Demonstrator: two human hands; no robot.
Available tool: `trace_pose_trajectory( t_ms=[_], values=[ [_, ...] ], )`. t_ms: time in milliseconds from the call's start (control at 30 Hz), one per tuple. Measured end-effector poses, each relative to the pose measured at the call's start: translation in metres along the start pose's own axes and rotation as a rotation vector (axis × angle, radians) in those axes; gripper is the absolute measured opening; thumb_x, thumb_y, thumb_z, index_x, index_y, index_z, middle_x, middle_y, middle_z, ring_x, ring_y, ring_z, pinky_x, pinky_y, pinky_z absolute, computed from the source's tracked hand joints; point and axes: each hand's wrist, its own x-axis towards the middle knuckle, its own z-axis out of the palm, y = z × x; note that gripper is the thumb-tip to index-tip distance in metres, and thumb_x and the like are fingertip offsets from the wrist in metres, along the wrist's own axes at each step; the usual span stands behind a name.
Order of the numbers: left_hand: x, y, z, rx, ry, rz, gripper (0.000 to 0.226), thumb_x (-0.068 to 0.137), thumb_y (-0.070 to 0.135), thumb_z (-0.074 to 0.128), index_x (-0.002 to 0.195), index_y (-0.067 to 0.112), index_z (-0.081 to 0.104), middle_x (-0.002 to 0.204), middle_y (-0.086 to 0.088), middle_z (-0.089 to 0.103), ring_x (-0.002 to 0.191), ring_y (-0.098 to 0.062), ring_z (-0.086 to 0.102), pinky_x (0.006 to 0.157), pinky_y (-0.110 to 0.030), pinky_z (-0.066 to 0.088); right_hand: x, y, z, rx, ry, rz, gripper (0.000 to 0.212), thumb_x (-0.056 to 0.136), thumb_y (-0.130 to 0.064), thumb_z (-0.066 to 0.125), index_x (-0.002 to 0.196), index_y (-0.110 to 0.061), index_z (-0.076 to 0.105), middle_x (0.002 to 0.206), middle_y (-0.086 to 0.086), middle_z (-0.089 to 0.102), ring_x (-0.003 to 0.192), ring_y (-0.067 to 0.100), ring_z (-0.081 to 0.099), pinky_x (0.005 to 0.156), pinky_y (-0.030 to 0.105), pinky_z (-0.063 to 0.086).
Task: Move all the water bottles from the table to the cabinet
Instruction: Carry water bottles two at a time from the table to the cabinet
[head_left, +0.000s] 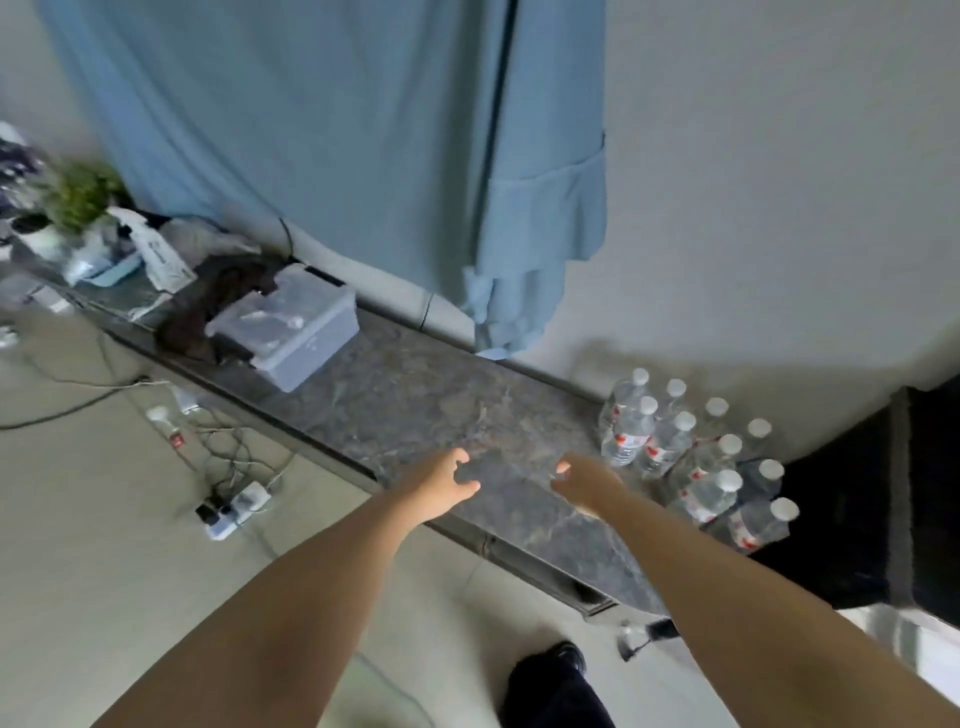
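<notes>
Both hands empty over the marbled surface. Left hand (441, 480) and right hand (584, 480): fingers apart, loosely curled, holding nothing. Water bottles (691, 452) stand clustered upright at the surface's right end, just beside the right hand. Step judged: between carries. Next: return for any remaining bottles.

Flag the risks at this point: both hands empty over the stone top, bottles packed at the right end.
1. The water bottles stand tightly clustered; the right hand, closest to them, could topple neighbours when pulling one out.
2. The outermost bottles stand near the edge of the stone top and could fall if nudged.
3. The power strip and cables lie on the floor under the left hand: probably a trip hazard.
</notes>
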Motion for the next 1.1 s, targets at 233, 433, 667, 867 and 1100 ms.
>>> trace_pose_trajectory(
  t_ms=[233, 433, 667, 867, 1100],
  values=[
    [-0.127, -0.150, -0.086, -0.065, 0.263, -0.183, 0.040, 0.088, 0.033, 0.064, 0.121, 0.010, 0.060, 0.119, -0.010, 0.066, 0.112, -0.025, 0.061, 0.090, -0.030, 0.046, -0.036, -0.187, 0.065, -0.275, -0.078, -0.338, 0.035, 0.094, -0.020, 0.050, 0.125, -0.004, 0.058, 0.132, 0.016, 0.058, 0.123, 0.030, 0.054, 0.099, 0.031, 0.043],
    [-0.239, -0.265, -0.122, -0.183, 0.438, -0.368, 0.032, 0.088, 0.025, 0.064, 0.114, 0.005, 0.063, 0.114, -0.016, 0.067, 0.108, -0.031, 0.062, 0.088, -0.033, 0.047, -0.094, -0.321, 0.142, -0.428, -0.157, -0.595, 0.039, 0.094, -0.021, 0.048, 0.132, -0.012, 0.050, 0.137, 0.011, 0.053, 0.123, 0.028, 0.052, 0.100, 0.034, 0.045],
    [-0.316, -0.356, -0.123, -0.316, 0.541, -0.553, 0.039, 0.091, 0.034, 0.061, 0.124, 0.014, 0.058, 0.121, -0.008, 0.064, 0.111, -0.022, 0.059, 0.091, -0.026, 0.044, -0.131, -0.436, 0.208, -0.612, -0.233, -0.862, 0.036, 0.094, -0.023, 0.047, 0.128, -0.010, 0.053, 0.130, 0.012, 0.057, 0.117, 0.029, 0.056, 0.093, 0.034, 0.046],
    [-0.351, -0.434, -0.156, -0.371, 0.633, -0.703, 0.039, 0.091, 0.035, 0.060, 0.124, 0.014, 0.058, 0.121, -0.007, 0.065, 0.111, -0.021, 0.059, 0.088, -0.023, 0.042, -0.130, -0.544, 0.264, -0.719, -0.342, -1.015, 0.015, 0.092, -0.022, 0.048, 0.100, -0.011, 0.056, 0.121, 0.016, 0.061, 0.112, 0.030, 0.059, 0.079, 0.028, 0.042],
    [-0.376, -0.524, -0.221, -0.450, 0.766, -0.883, 0.039, 0.091, 0.036, 0.060, 0.123, 0.014, 0.058, 0.122, -0.008, 0.064, 0.113, -0.022, 0.058, 0.092, -0.026, 0.043, -0.125, -0.692, 0.307, -0.789, -0.366, -1.176, 0.035, 0.094, -0.024, 0.049, 0.123, -0.007, 0.057, 0.129, 0.012, 0.058, 0.119, 0.027, 0.055, 0.097, 0.031, 0.046]
  ],
)
